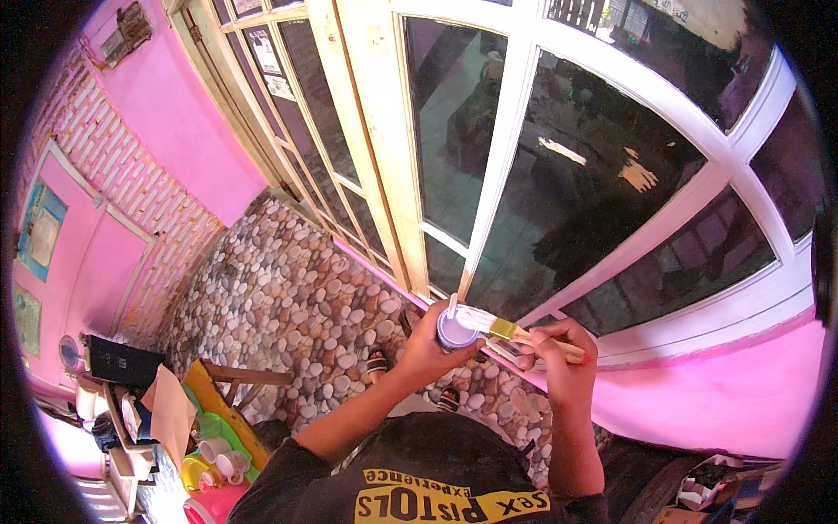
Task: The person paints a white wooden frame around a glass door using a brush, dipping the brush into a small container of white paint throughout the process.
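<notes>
My left hand (425, 347) is wrapped round a small open paint can (457, 334), with pale paint in it and on its rim. A paintbrush (504, 328) with a wooden handle and a yellowish metal band is gripped in my right hand (565, 351). Its white, paint-coated bristles lie over the can's mouth, close to the rim. A thin pale stick or drip stands at the can's far edge; I cannot tell which. Just beyond both hands rises a window frame (497, 179) with white paint on its bars and dark glass panes.
Left of the window stands a cream door frame (371, 131) with bare, yellowish patches. A pebble-patterned floor (288, 297) lies below. At lower left are a wooden bench (214, 393), a green tray (249, 437) with cups, and a black box (122, 360). Pink walls (188, 113) surround the area.
</notes>
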Available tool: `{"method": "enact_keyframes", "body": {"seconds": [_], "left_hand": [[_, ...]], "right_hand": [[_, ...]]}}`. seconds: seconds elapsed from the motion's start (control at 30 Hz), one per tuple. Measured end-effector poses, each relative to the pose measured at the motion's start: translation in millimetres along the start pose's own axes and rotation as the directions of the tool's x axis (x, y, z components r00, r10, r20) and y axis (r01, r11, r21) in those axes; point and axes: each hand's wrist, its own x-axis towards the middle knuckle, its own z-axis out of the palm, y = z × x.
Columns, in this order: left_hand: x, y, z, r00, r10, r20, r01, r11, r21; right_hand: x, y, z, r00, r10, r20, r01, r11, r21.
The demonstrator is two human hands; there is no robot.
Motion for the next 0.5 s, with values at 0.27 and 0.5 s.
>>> {"method": "enact_keyframes", "body": {"seconds": [0.27, 0.5], "left_hand": [[2.2, 13.8, 0.9, 0.997, -0.081, -0.002, 0.081, 0.997, 0.012], [-5.1, 10.9, -6.8, 0.999, 0.009, -0.047, -0.007, 0.999, 0.046]], "right_hand": [[1.9, 19.8, -5.4, 0.986, 0.167, 0.010, -0.160, 0.918, 0.364], [7.3, 1.4, 10.4, 0.997, -0.057, -0.060, 0.080, 0.855, 0.512]]}}
